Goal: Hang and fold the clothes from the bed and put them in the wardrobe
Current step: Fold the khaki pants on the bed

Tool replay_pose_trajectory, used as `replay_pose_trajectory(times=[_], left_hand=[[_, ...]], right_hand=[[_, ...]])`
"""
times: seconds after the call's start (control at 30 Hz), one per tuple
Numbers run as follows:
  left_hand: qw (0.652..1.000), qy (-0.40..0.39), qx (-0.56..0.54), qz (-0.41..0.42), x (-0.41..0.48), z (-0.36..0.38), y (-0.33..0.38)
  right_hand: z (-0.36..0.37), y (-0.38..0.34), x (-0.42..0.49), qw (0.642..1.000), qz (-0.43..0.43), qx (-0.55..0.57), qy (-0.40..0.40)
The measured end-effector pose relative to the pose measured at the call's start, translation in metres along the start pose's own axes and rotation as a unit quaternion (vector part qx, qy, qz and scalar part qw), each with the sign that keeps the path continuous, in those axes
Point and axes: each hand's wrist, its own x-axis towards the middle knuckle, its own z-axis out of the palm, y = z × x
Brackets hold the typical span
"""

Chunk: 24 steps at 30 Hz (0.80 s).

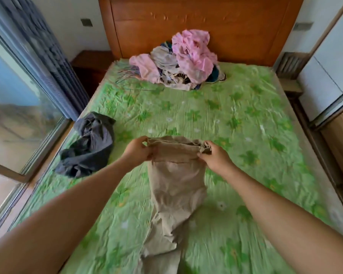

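Note:
Beige trousers [176,186] hang from my two hands over the green flowered bed [246,125], their legs trailing down onto the sheet toward me. My left hand [138,150] grips the left end of the waistband and my right hand [214,157] pinches the right end. A crumpled dark grey garment [89,147] lies at the bed's left edge. A pile of pink, grey and dark clothes [182,60] sits by the wooden headboard [196,22]. Thin wire hangers [127,78] lie left of the pile.
A large window with a grey curtain [48,56] runs along the left side. A dark bedside table [89,64] stands at the back left. A white wardrobe [329,66] with a sliding door stands to the right of the bed.

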Motion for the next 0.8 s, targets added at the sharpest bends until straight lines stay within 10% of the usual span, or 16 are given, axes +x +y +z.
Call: replay_pose_trajectory(times=[0.2, 0.8], left_hand=[[1.000, 0.000, -0.015, 0.023, 0.068, -0.006, 0.018], [0.946, -0.207, 0.147, -0.202, -0.110, 0.137, -0.281]], right_hand=[[-0.011, -0.027, 0.058, 0.998, 0.010, 0.030, -0.062], [0.198, 0.227, -0.124, 0.942, 0.215, -0.087, -0.244]])
